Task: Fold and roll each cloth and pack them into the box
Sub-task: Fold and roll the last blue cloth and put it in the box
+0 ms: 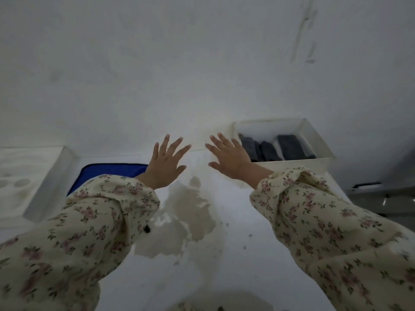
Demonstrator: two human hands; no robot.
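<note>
Hands spread and empty, left hand (165,163), right hand (229,160) hiding a box (314,138) corner, dark cloths (289,145) inside blurred

The single head-worn view looks forward and down, close over a white table (202,265) by a wall (179,63).

A white, open-topped box (292,162) sits at the far right of the worktop (226,261), close against the wall (202,63). Inside it are dark grey cloths (289,146), folded into thick rolls and packed side by side near the front wall. At least three show, with the pale inside of the box behind them.
</note>
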